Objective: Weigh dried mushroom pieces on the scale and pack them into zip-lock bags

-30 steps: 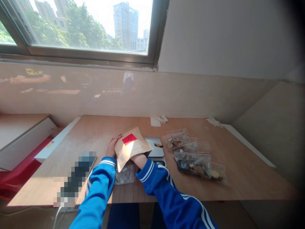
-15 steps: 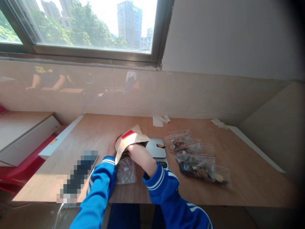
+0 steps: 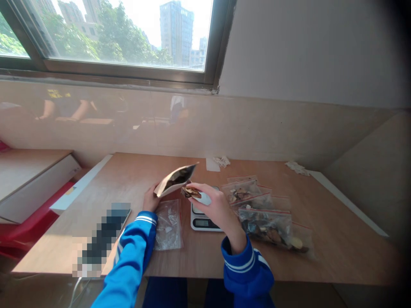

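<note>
My left hand [image 3: 150, 198] grips the side of a brown kraft paper bag [image 3: 163, 188]. The bag is tilted with its dark mouth facing me and to the right. My right hand [image 3: 214, 202] pinches a small clump of brown dried slices [image 3: 191, 192], their exact kind unclear, just outside the bag's mouth. Beneath my right hand sits a white kitchen scale [image 3: 199, 224], partly covered by the hand. A clear zip bag [image 3: 169, 231] lies flat below the paper bag, near my left sleeve.
Several clear zip bags [image 3: 266, 221] with dark and brown dried pieces lie to the right. A blurred phone [image 3: 105, 235] with a white cable lies on the left of the wooden table [image 3: 340, 248]. Crumpled tissue [image 3: 221, 161] lies near the wall.
My right hand has come out of the paper bag and moved right, over the scale, with brown dried slices in its fingers. The bag's mouth has turned into view.
</note>
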`<state>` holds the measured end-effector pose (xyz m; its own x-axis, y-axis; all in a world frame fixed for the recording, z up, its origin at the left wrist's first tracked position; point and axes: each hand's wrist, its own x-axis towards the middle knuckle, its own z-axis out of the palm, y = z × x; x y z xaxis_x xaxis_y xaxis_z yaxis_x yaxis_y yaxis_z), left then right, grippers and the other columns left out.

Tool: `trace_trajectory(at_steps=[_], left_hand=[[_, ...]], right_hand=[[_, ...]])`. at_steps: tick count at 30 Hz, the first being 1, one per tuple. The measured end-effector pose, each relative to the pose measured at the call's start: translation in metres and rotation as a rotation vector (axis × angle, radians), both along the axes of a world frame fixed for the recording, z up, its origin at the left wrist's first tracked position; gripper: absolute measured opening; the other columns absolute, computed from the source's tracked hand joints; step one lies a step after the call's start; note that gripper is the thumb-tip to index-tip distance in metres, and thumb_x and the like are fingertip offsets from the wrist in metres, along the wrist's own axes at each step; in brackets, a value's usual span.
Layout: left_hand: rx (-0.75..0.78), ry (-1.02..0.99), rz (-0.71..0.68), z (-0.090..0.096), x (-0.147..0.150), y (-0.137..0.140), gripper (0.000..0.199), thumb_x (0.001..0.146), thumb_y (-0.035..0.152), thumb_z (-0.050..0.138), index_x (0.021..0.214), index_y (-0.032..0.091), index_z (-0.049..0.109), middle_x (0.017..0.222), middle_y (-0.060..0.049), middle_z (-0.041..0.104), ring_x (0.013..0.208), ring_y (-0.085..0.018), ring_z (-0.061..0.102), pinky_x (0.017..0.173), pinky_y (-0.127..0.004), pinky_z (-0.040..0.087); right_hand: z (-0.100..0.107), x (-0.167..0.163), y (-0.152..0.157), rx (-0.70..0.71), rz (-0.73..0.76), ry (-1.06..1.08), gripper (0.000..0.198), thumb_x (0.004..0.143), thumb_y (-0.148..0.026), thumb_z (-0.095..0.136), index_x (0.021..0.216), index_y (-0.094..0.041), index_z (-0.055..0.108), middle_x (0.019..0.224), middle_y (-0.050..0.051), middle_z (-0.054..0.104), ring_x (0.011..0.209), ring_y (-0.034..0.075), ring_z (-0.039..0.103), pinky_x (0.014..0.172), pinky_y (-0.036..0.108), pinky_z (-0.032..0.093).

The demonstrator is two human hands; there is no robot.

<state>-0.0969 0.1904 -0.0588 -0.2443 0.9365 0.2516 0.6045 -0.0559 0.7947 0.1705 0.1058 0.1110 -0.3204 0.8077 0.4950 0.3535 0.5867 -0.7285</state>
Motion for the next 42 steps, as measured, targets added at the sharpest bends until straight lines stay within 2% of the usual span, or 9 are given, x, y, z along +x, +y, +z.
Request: trace_trajectory(at_steps=[2,5,10,14,21,26,31,37,42], left_hand=[[-0.015,0.004,0.009,-0.002,-0.004,0.003,0.045,0.073,0.032,0.064,0.114,0.013,0.062,0.105,-0.013,0.071,0.098,-0.031,0.065,0.087,-0.042,0.051],[-0.039,0.004,0.045,-0.003,-0.006,0.005,0.052,0.074,0.041,0.063,0.119,0.014,0.059,0.108,-0.013,0.070,0.099,-0.032,0.065,0.087,-0.043,0.051],[-0.062,0.013,0.056,-0.001,-0.005,0.005,0.058,0.073,0.046,0.063,0.123,0.017,0.056,0.114,-0.011,0.069,0.103,-0.031,0.064,0.089,-0.042,0.050],[-0.069,0.016,0.063,0.000,-0.005,0.005,0.059,0.073,0.046,0.063,0.124,0.017,0.056,0.113,-0.011,0.069,0.103,-0.032,0.064,0.089,-0.042,0.050],[-0.071,0.010,0.073,-0.001,-0.005,0.006,0.058,0.073,0.045,0.064,0.124,0.018,0.056,0.112,-0.011,0.069,0.105,-0.032,0.064,0.089,-0.042,0.050],[-0.067,0.013,0.071,-0.001,-0.005,0.006,0.057,0.073,0.045,0.064,0.123,0.018,0.057,0.114,-0.011,0.069,0.106,-0.032,0.063,0.089,-0.042,0.049],[-0.051,0.000,0.068,0.000,-0.005,0.004,0.056,0.072,0.046,0.064,0.121,0.019,0.058,0.110,-0.009,0.070,0.103,-0.031,0.065,0.088,-0.040,0.050],[-0.049,-0.011,0.068,-0.002,-0.006,0.006,0.062,0.071,0.045,0.066,0.127,0.020,0.055,0.115,-0.009,0.069,0.107,-0.031,0.063,0.091,-0.040,0.049],[-0.070,0.000,0.074,-0.003,-0.007,0.006,0.065,0.073,0.046,0.065,0.130,0.018,0.053,0.118,-0.011,0.067,0.107,-0.032,0.063,0.091,-0.042,0.049]], right_hand=[[-0.015,0.011,0.005,0.002,-0.099,0.105,0.031,0.084,-0.023,0.062,0.115,-0.022,0.063,0.113,0.004,0.069,0.101,0.017,0.066,0.092,0.030,0.051],[-0.050,0.026,0.016,-0.071,-0.222,0.161,0.033,0.083,-0.026,0.061,0.115,-0.021,0.063,0.111,0.007,0.069,0.098,0.019,0.066,0.090,0.032,0.052],[-0.107,0.036,0.031,-0.102,-0.358,0.007,0.029,0.081,-0.019,0.054,0.107,-0.018,0.065,0.106,0.010,0.069,0.098,0.023,0.065,0.090,0.039,0.051],[-0.126,0.032,0.038,-0.066,-0.366,-0.094,0.037,0.079,-0.009,0.045,0.109,-0.017,0.065,0.107,0.010,0.067,0.104,0.023,0.062,0.093,0.041,0.049],[-0.138,0.032,0.034,-0.051,-0.331,-0.143,0.048,0.076,-0.006,0.045,0.119,-0.020,0.061,0.117,0.010,0.061,0.112,0.023,0.057,0.101,0.042,0.045],[-0.127,0.036,0.029,-0.051,-0.337,-0.205,0.045,0.082,-0.011,0.045,0.124,-0.016,0.058,0.122,0.013,0.060,0.115,0.024,0.057,0.101,0.041,0.046],[-0.119,0.037,0.046,-0.063,-0.312,-0.147,0.035,0.091,-0.017,0.039,0.113,-0.017,0.066,0.111,0.012,0.066,0.106,0.021,0.062,0.097,0.038,0.048],[-0.129,0.036,0.068,-0.079,-0.373,-0.238,0.032,0.087,-0.013,0.044,0.106,-0.019,0.069,0.103,0.009,0.071,0.100,0.021,0.063,0.092,0.037,0.048],[-0.130,0.036,0.066,-0.046,-0.422,-0.309,0.030,0.087,-0.014,0.048,0.106,-0.021,0.070,0.100,0.008,0.071,0.103,0.023,0.060,0.094,0.040,0.043]])
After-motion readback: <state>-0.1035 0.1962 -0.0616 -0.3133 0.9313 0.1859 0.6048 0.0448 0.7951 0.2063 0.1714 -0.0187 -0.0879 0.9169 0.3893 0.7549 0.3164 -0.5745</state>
